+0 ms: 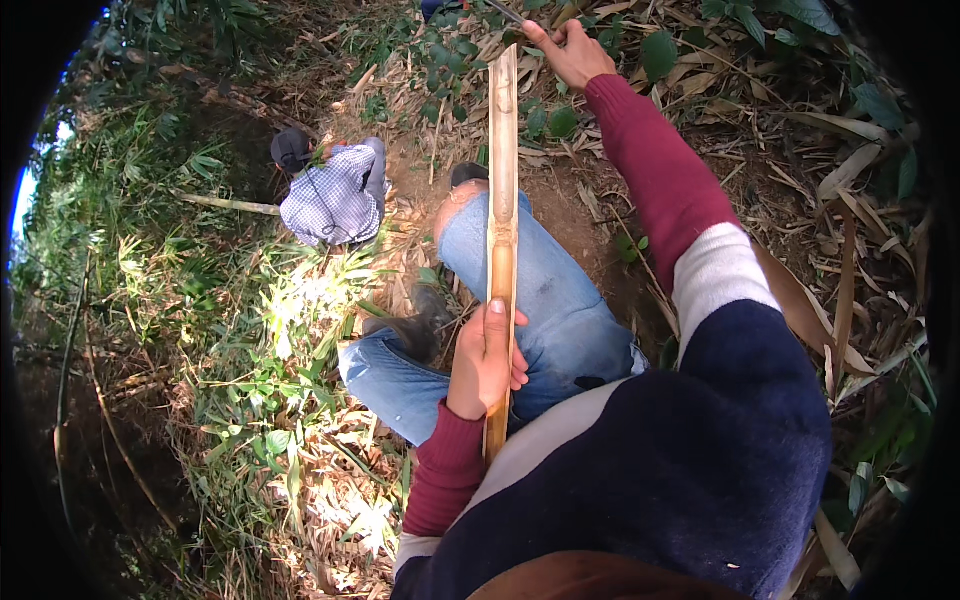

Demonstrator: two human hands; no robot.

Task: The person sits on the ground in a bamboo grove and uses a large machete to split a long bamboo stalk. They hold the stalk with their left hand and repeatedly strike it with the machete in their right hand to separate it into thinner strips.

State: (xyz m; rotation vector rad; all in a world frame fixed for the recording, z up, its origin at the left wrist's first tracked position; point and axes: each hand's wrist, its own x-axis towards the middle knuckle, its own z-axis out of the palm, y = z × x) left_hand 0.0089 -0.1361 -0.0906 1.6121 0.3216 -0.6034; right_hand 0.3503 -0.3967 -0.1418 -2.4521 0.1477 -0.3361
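Observation:
A long split bamboo strip [503,180] runs up over my raised knee, its pale hollow inner side showing with a node about midway. My left hand [484,358] is closed round its lower part, thumb along the face, near my lap. At the top of the view my right hand [574,56] is just right of the strip's far end. It grips a thin grey blade [505,10], which looks like part of a knife; the upper edge of the picture cuts it off and the handle is hidden in my fingers.
Another person [335,190] in a checked shirt and dark cap sits ahead to the left. A bamboo pole [230,204] lies beside them. Leafy plants [270,440] grow on the left; dry leaves [850,250] litter the ground at right. Green leaves hang near my right hand.

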